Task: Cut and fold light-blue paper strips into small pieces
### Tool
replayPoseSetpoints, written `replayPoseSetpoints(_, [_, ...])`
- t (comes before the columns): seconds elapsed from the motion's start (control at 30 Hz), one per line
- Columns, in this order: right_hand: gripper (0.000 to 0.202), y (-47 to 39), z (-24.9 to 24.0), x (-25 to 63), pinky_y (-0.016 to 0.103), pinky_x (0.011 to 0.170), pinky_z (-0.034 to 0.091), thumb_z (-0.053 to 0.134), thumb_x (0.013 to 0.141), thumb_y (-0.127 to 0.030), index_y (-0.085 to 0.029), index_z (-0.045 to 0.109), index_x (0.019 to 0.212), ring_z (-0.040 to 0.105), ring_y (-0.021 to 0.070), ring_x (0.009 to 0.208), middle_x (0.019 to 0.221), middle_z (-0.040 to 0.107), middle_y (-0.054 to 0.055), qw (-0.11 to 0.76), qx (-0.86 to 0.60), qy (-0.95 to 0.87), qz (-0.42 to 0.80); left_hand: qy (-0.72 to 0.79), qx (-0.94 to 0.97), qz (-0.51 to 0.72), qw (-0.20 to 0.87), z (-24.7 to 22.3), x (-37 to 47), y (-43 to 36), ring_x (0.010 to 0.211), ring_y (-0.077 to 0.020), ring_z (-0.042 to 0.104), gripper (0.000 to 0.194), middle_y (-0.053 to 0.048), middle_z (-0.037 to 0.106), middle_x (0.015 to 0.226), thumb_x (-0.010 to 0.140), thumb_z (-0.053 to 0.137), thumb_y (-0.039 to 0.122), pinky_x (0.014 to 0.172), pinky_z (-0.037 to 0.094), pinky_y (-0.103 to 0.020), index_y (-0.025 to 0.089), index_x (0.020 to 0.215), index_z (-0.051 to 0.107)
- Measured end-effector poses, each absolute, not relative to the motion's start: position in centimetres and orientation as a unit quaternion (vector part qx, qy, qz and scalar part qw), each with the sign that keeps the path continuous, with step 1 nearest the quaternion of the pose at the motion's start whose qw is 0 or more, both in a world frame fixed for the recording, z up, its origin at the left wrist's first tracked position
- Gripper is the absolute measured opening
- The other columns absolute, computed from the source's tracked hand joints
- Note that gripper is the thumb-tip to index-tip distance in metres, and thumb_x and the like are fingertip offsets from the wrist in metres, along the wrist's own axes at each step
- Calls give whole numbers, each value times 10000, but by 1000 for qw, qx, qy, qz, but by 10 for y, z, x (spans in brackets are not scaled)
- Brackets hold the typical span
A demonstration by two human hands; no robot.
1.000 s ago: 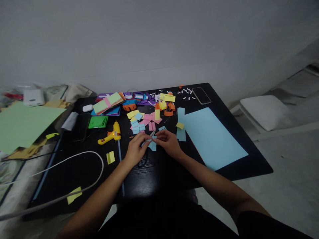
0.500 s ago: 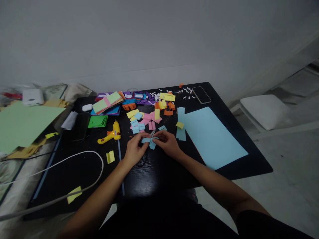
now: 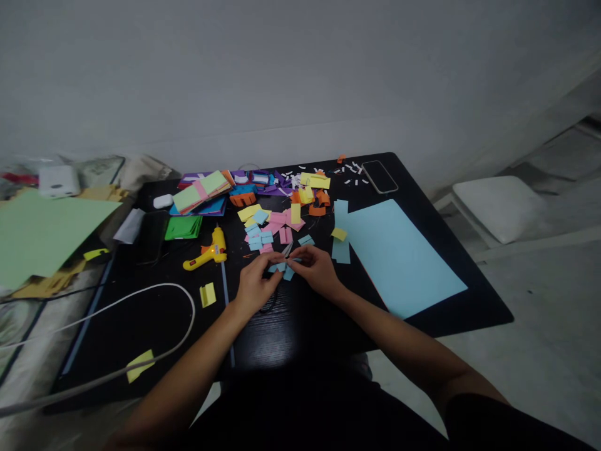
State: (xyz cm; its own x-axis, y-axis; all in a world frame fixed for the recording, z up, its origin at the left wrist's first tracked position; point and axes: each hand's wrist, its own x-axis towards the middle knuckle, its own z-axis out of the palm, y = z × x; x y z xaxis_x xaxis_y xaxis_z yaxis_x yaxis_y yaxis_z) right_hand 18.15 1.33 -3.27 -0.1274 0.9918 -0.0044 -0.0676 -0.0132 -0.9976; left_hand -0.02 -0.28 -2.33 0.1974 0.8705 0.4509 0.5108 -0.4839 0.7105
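Small light blue paper pieces (image 3: 288, 273) are pinched between my two hands near the middle of the black table. My left hand (image 3: 256, 282) has its fingertips closed on their left side, and my right hand (image 3: 316, 270) grips the right side. Scissors (image 3: 287, 249) lie just beyond the fingertips, their handles hidden behind the hands. Past them are pink papers (image 3: 277, 221), folded blue papers (image 3: 258, 238) and a yellow slip (image 3: 295, 213). A yellow glue gun (image 3: 213, 250) rests left of my left hand.
A large light blue sheet (image 3: 404, 257) covers the table's right part, with a phone (image 3: 379, 177) behind it. A white cable (image 3: 191, 313) loops at left. Green papers (image 3: 183, 227) and stacked coloured papers (image 3: 201, 192) lie back left. A white stool (image 3: 498, 207) stands right.
The fingertips and the small blue pieces between them have shifted slightly, and the pieces sit at a different angle. Both hands keep their hold.
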Motion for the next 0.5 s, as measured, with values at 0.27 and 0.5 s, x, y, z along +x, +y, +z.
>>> replayPoseSetpoints(0.27, [230, 13, -32, 181, 357, 854, 595, 826, 742, -366, -209, 698, 850, 742, 209, 863, 886, 765, 40, 482, -457, -494, 561, 450, 764, 428, 173, -21, 0, -3, 897, -186, 744, 206, -43, 772, 994, 901, 635, 156, 804, 604, -325, 212, 1097, 667])
replayPoseSetpoints(0.5, [315, 17, -35, 183, 371, 810, 619, 868, 685, -387, -210, 691, 875, 743, 191, 760, 819, 768, 12, 459, -427, -454, 633, 464, 753, 440, 155, -18, -5, 2, 900, -189, 733, 159, -35, 759, 966, 901, 648, 152, 827, 595, -329, 205, 1049, 670])
